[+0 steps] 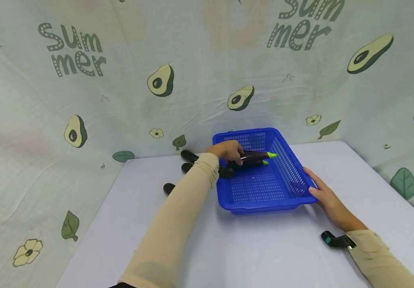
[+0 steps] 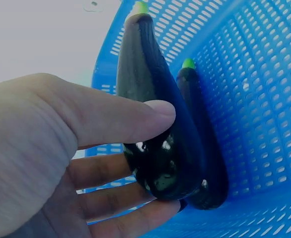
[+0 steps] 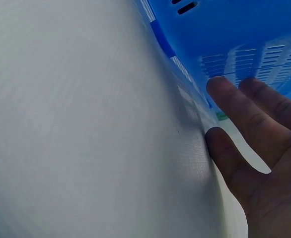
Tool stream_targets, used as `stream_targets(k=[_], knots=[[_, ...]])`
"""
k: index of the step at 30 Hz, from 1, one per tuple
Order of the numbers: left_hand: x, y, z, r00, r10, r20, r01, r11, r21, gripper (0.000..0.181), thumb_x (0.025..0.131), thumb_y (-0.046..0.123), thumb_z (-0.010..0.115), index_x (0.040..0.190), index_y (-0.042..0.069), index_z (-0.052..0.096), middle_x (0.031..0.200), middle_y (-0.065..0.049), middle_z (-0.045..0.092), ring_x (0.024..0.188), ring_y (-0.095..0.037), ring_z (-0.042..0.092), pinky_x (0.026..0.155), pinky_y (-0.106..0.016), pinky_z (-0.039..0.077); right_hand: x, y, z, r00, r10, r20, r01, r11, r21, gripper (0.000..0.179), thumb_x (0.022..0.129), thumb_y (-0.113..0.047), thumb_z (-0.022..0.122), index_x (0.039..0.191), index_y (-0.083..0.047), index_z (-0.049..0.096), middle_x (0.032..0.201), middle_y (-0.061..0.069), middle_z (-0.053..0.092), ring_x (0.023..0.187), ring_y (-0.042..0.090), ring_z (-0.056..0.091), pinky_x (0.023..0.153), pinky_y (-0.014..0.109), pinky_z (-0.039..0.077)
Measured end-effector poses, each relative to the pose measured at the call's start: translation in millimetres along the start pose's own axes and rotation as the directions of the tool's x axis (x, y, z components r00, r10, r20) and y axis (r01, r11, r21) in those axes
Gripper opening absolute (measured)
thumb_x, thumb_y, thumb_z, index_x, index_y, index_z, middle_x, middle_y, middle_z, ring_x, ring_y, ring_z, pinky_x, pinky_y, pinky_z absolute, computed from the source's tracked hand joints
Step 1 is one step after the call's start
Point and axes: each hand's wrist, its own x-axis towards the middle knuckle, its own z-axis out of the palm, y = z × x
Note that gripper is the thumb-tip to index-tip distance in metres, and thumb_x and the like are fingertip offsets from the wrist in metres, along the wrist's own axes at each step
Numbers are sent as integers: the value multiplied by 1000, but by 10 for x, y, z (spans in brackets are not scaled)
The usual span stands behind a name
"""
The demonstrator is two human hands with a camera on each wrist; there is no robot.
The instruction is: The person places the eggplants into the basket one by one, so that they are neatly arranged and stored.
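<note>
My left hand (image 1: pixel 226 150) reaches into a blue perforated plastic basket (image 1: pixel 261 206) and grips a dark, glossy eggplant (image 1: pixel 256 157) with a green stem end. In the left wrist view, the thumb lies across that eggplant (image 2: pixel 148 64) and the fingers curl beneath its rounded end. A second eggplant (image 2: pixel 202 124) lies right beside it, inside the basket. At the basket's front right corner, my right hand (image 1: pixel 329 202) holds the rim, thumb over the edge. The right wrist view has its fingers (image 3: pixel 257 119) spread against the basket's outer side (image 3: pixel 225 29).
Left of the basket, rounded ends of several more eggplants (image 1: pixel 189 156) show on the white tabletop (image 1: pixel 264 248), partly hidden behind my left arm. A printed cloth (image 1: pixel 199 80) with avocados and leaves hangs behind the table. A black band (image 1: pixel 338 241) is on my right wrist.
</note>
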Motion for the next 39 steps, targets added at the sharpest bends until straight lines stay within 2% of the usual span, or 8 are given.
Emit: stream_targets(k=[7,16,22,26,32,39], knots=[[-21,-3,45,1000,-16,11,16,1000,-14,48,93,15,73,139,6,60,136,-10,59,99,-21,67,80,-34,58,-6,1,7,1000,-5,7,5,1000,-5,58,110,-18,31,163,-24,8,162,30,2,130,-7,36,96,10,36],[-3,-65,58,999,-32,39,34,998,-60,48,93,16,74,138,6,61,131,-9,61,103,-21,65,82,-35,57,-15,18,3,1000,1,4,-1,1000,-16,58,110,-18,31,163,-23,8,162,30,2,128,-8,36,96,11,37],[52,-62,87,999,-38,27,39,999,-27,47,93,19,74,136,7,62,132,-8,60,102,-21,65,80,-32,57,-23,13,0,1000,-3,-2,3,1000,-13,58,110,-17,30,163,-24,9,162,29,3,130,-7,35,97,11,36],[32,-78,99,999,-43,31,44,998,-34,46,92,20,75,135,7,63,130,-9,61,101,-22,66,83,-34,57,-11,1,-4,1000,0,-1,0,1000,-14,57,110,-18,30,163,-25,9,164,25,3,131,-7,35,97,11,36],[22,-99,116,999,-43,22,43,999,-31,46,92,21,75,134,7,63,128,-8,62,95,-19,66,79,-31,57,-16,-10,12,1000,-5,6,5,1000,-16,58,110,-17,30,163,-23,8,163,28,2,130,-7,36,97,11,36],[26,-110,86,1000,-30,-10,30,999,-29,46,93,19,74,136,7,62,136,-10,59,98,-28,69,86,-39,56,-13,-28,13,1000,12,3,-11,1000,-21,58,110,-20,30,163,-25,7,163,29,0,129,-9,34,96,10,36]])
